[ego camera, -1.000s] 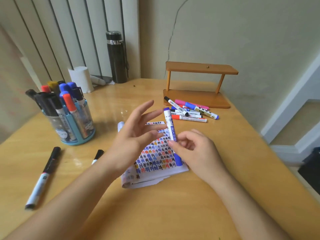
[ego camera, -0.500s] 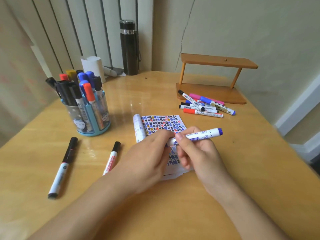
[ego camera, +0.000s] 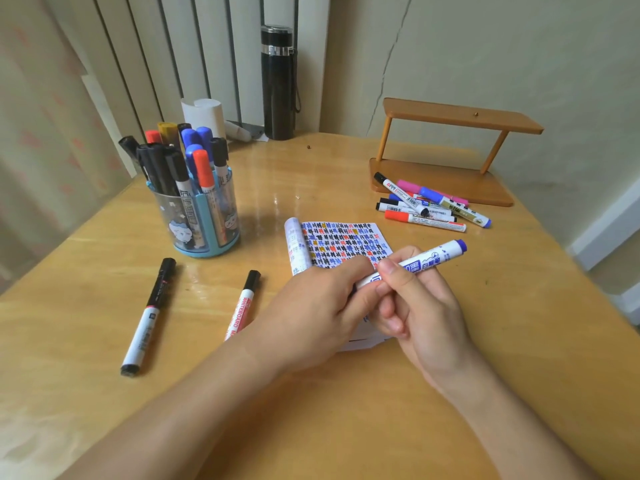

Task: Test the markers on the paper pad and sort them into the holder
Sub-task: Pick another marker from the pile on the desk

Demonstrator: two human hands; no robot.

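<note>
Over the paper pad [ego camera: 343, 244], low above the tabletop [ego camera: 346, 410], both hands are meeting on a blue marker [ego camera: 420, 263]. The right hand [ego camera: 422, 306] is pinching the white barrel between thumb and fingertips, with the blue tail end pointing up and away to the right. The left hand [ego camera: 311, 317] is wrapping its fingers round the other end, where the cap would be, though that end is hidden inside the grip.

By the look of it, this is a light, stiff plastic tube with a smooth, glossy label, so it is probably going to slip or twist under a pull. The firmest hold looks to be mid-barrel, right where the right hand is sitting, with the left taking the cap end squarely. The tip would be the one soft part, so it is calling for gentle pressure on the pad.

Off to the left, the blue holder [ego camera: 201, 216] is standing packed with markers, well apart from the hands.
</note>
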